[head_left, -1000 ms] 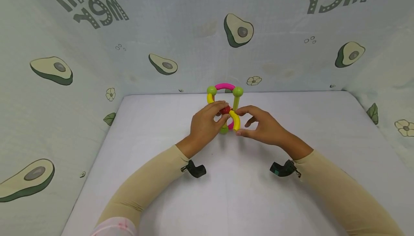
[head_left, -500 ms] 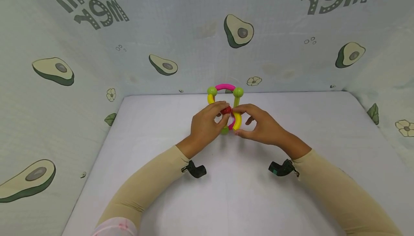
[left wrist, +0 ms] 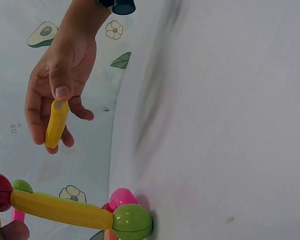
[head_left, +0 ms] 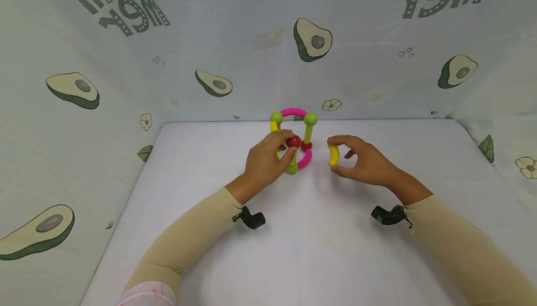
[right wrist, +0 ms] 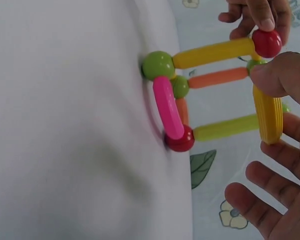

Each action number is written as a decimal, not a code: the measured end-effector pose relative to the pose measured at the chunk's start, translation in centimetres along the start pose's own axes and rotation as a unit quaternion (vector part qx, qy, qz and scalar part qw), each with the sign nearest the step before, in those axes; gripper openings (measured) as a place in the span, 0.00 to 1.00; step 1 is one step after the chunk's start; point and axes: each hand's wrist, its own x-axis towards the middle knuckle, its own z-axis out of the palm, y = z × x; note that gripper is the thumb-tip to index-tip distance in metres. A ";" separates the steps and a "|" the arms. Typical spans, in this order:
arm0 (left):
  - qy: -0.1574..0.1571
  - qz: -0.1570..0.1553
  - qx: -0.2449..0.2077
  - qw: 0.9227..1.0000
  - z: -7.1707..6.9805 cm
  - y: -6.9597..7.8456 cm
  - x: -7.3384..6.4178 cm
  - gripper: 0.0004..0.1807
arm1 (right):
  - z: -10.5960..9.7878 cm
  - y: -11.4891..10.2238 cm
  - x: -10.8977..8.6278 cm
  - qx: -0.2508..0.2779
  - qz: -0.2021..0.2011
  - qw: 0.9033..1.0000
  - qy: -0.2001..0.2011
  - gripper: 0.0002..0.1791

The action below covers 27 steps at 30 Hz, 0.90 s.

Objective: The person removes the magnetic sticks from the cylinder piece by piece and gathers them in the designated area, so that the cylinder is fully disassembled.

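A toy frame of coloured magnetic rods and balls stands on the table, with a pink curved rod (head_left: 306, 158) low at its front. My left hand (head_left: 265, 160) holds a red ball (head_left: 293, 141) at the frame's near top corner between thumb and fingers. Below that ball a yellow rod (left wrist: 62, 209) runs to a green ball (left wrist: 133, 221). To the right of the frame, my right hand (head_left: 370, 162) pinches a loose yellow curved rod (head_left: 333, 155) by its ends, thumb below and finger above. Part of the frame's left side is hidden behind the left hand.
The white tabletop (head_left: 293, 240) reaches back to a cloth backdrop (head_left: 251, 45) printed with avocados and lettering. A dark wrist camera (head_left: 253, 218) hangs at the left sleeve, and another wrist camera (head_left: 390, 215) at the right.
My right hand has moved right with the yellow curved rod, away from the red ball and frame. The left hand stays on the red ball, and the frame looks unmoved.
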 end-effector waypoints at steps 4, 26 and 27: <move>0.001 0.004 -0.001 1.000 -0.1 -0.1 0.0 0.21 | -0.7 0.8 -0.8 0.000 0.021 1.000 0.003 0.37; -0.013 -0.006 0.007 1.000 -0.2 -0.2 0.1 0.22 | -3.0 5.3 -3.4 -0.039 0.119 0.992 -0.028 0.44; -0.013 -0.007 0.007 1.000 -0.2 -0.1 0.0 0.22 | -3.0 5.5 -3.5 -0.041 0.118 0.992 -0.028 0.43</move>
